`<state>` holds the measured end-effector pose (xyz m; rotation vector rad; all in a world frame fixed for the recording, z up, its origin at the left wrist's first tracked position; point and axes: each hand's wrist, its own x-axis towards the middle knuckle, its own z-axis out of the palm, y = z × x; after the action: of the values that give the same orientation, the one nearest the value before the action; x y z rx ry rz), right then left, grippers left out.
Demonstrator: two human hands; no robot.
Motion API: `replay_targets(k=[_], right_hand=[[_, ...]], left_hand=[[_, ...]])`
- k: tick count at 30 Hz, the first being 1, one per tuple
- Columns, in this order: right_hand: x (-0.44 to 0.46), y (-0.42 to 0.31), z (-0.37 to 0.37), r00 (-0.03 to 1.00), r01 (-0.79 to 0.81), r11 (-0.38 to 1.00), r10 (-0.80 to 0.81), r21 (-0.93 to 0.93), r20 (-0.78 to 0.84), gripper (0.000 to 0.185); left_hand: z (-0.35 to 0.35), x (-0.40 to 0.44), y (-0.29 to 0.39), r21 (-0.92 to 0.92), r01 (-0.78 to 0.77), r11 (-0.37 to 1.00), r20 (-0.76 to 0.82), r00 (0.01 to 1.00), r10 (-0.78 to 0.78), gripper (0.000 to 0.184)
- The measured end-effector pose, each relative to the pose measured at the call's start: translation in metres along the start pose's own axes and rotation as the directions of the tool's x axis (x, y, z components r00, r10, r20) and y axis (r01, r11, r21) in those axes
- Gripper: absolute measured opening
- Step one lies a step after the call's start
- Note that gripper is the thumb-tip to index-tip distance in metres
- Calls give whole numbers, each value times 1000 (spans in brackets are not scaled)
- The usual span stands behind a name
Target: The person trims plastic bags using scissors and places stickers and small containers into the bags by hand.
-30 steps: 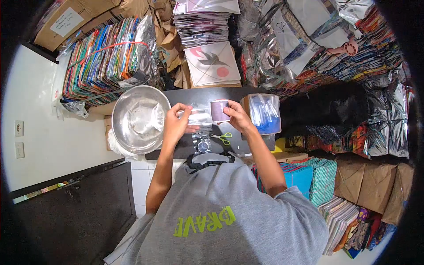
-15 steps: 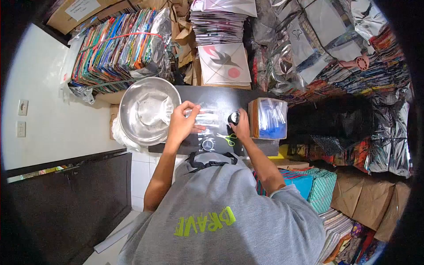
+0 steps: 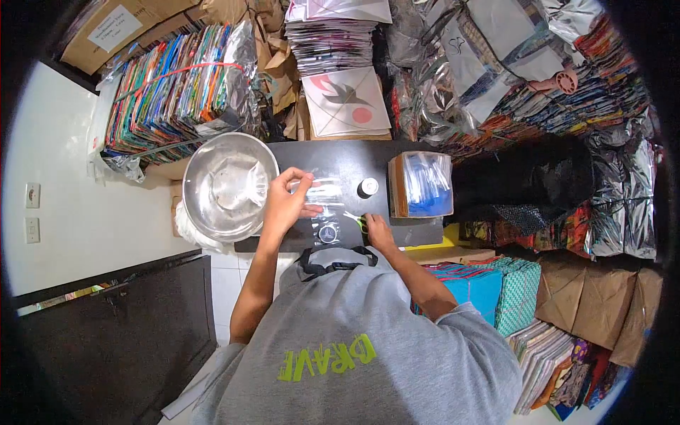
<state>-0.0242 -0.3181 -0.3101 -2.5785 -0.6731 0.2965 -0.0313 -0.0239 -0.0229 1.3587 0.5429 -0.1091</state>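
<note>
My left hand (image 3: 289, 202) is at the left of the dark table, thumb and forefinger pinched at the edge of a clear plastic sheet (image 3: 326, 190). Whether a thread lies in that pinch is too small to tell. My right hand (image 3: 375, 230) closes on the handles of the green scissors (image 3: 360, 221), which lie right of the plastic. A spool (image 3: 367, 188) stands upright on the table above the scissors, its white end up. Near my body a round emblem (image 3: 327, 234) shows on the clear plastic strip.
A steel basin (image 3: 230, 187) stands at the left table edge. On the right sits a box of clear and blue plastic (image 3: 423, 184). Stacked printed sheets (image 3: 346, 103) rise behind the table (image 3: 319, 152). Bundled packs (image 3: 177, 85) are at the back left.
The spool went from my right hand to the table, standing on end. My right hand then moved down toward me to the scissors. My left hand keeps its pinch by the plastic.
</note>
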Motion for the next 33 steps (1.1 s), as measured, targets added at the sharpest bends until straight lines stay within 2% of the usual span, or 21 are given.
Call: replay_targets(k=[1, 3, 4, 6, 10, 12, 14, 16, 17, 19, 20, 22, 23, 25, 26, 28, 29, 30, 32, 33], right_hand=[[1, -4, -4, 1000, 0, 1000, 0, -1, -2, 17], [8, -7, -8, 987, -87, 994, 95, -63, 131, 19], [11, -6, -9, 988, -80, 995, 87, -65, 129, 19], [17, 0, -13, 980, 42, 996, -25, -81, 199, 21], [12, 6, -16, 977, 122, 991, -111, -48, 181, 19], [11, 8, -9, 977, 58, 991, -30, -125, 211, 20], [12, 12, -1, 978, 49, 989, -19, -139, 209, 20], [17, 3, -11, 952, -34, 980, 91, -194, 293, 20], [22, 4, -22, 930, 25, 977, 55, -210, 364, 26], [36, 2, -50, 879, -20, 999, 1, 35, 477, 31], [46, -10, -81, 728, -363, 891, 89, 273, 679, 36], [63, -10, -120, 694, -412, 735, -129, 538, 708, 35], [70, -14, -140, 683, -441, 624, -234, 645, 692, 41], [77, -34, -184, 735, -440, 489, -285, 753, 615, 43], [87, -30, -189, 751, -312, 518, -380, 796, 541, 44], [95, -45, -219, 733, -306, 459, -446, 834, 514, 46], [98, -54, -239, 678, -277, 537, -479, 797, 558, 45], [100, -62, -254, 681, -276, 536, -477, 798, 555, 45], [103, -75, -271, 650, -46, 731, -496, 681, 576, 42], [102, -78, -275, 658, -54, 717, -498, 695, 564, 41]], left_hand=[[0, -1, 1, -6, 6, 1000, 3, 1000, -6, 25], [0, -2, 1, -16, 8, 1000, 4, 1000, -8, 25], [0, -2, 1, -5, 5, 1000, -6, 1000, -5, 23], [-2, -4, 3, 6, -5, 1000, -19, 1000, 5, 22], [-4, -9, 2, -48, -24, 999, -16, 1000, 24, 24], [-3, -10, 2, -48, -16, 999, -1, 1000, 16, 24], [-3, -12, 0, -44, -29, 999, 6, 1000, 30, 24], [-3, -12, 0, -46, -30, 998, -2, 1000, 30, 24], [-4, -15, 1, -52, -24, 998, -5, 1000, 24, 23], [-6, -18, 2, -37, -27, 999, -7, 1000, 26, 23], [-6, -18, 0, -18, -21, 1000, 2, 1000, 21, 22], [-7, -16, -3, -17, -35, 999, 5, 999, 35, 23], [-6, -16, 0, -30, -21, 999, 14, 1000, 21, 24], [-4, -17, 3, -32, -3, 999, 39, 999, 4, 24], [-3, -16, 5, -34, -15, 999, 41, 999, 17, 25], [-2, -14, 6, -36, -36, 999, 47, 998, 38, 25], [-1, -12, 7, -33, -38, 999, 54, 998, 39, 25], [-1, -11, 6, -33, -39, 999, 56, 998, 41, 26], [-3, -11, 6, -31, -37, 999, 52, 998, 39, 26], [-3, -11, 6, -25, -47, 999, 54, 997, 48, 26]])
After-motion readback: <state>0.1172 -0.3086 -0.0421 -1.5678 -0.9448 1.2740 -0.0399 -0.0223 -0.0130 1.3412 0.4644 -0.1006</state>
